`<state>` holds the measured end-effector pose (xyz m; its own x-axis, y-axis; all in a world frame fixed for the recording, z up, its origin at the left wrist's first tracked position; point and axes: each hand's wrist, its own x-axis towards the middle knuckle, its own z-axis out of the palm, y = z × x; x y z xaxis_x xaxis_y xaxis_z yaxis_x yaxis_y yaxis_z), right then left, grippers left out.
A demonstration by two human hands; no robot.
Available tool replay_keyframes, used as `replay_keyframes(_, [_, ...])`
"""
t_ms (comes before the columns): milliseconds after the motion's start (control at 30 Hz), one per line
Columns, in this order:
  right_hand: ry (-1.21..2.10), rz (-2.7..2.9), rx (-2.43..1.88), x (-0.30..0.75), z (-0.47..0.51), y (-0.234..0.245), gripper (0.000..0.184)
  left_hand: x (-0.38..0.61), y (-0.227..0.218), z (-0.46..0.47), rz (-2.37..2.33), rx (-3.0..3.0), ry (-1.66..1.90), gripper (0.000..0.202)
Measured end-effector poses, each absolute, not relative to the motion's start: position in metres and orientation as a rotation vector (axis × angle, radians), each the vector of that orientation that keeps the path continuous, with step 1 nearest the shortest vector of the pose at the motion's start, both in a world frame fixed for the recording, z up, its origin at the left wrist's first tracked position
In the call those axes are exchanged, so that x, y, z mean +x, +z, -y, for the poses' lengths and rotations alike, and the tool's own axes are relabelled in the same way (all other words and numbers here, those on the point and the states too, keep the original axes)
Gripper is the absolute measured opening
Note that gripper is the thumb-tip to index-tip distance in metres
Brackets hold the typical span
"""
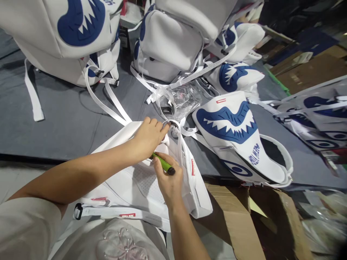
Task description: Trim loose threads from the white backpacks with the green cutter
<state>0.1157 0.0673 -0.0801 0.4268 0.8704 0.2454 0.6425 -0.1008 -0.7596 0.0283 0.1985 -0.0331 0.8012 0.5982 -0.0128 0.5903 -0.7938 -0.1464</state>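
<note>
On the near edge of the grey surface [54, 122] lies a white mesh-backed fabric backpack [130, 184], whose top webbing loop [176, 127] the left hand [148, 139] pinches with closed fingers, seemingly to steady it beside the slim green-handled tool [163, 164], which the right hand [168, 182] grips in curled fingers.

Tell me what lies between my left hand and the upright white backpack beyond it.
In the head view, a crumpled clear plastic bag lies between the left hand and the upright backpack, among loose white straps.
</note>
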Motion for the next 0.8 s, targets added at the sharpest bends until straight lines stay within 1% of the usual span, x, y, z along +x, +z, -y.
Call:
replay_keyframes(167, [0.211,1.312,-1.894,0.101,-0.068,-0.068,0.012,0.02,-0.022,-0.195,0.863,-2.912,0.061,0.061])
replay_keyframes(233, [0.279,1.372,-1.897,0.095,-0.07,-0.065,0.011,0.013,-0.017,-0.194,0.851,-2.901,0.087,0.062])
replay_keyframes(300, [0.243,1.398,-1.997,0.095,-0.075,-0.067,0.011,0.008,-0.021,-0.2,0.794,-2.873,0.03,0.06])
replay_keyframes(367, [0.185,1.41,-2.073,0.099,-0.079,-0.071,0.015,0.007,-0.028,-0.208,0.741,-2.858,0.03,0.067])
replay_keyframes(467, [0.182,1.454,-2.06,0.102,-0.08,-0.072,0.017,0.006,-0.034,-0.213,0.698,-2.839,0.028,0.077])
replay_keyframes(567, [0.195,1.445,-2.121,0.102,-0.078,-0.067,0.022,0.006,-0.031,-0.209,0.67,-2.781,0.052,0.077])
replay_keyframes(700, [0.218,1.477,-2.068,0.104,-0.076,-0.062,0.016,0.007,-0.029,-0.207,0.619,-2.744,-0.034,0.085])
replay_keyframes(800, [0.208,1.438,-2.106,0.108,-0.074,-0.061,0.019,0.001,-0.037,-0.222,0.581,-2.768,-0.024,0.087])
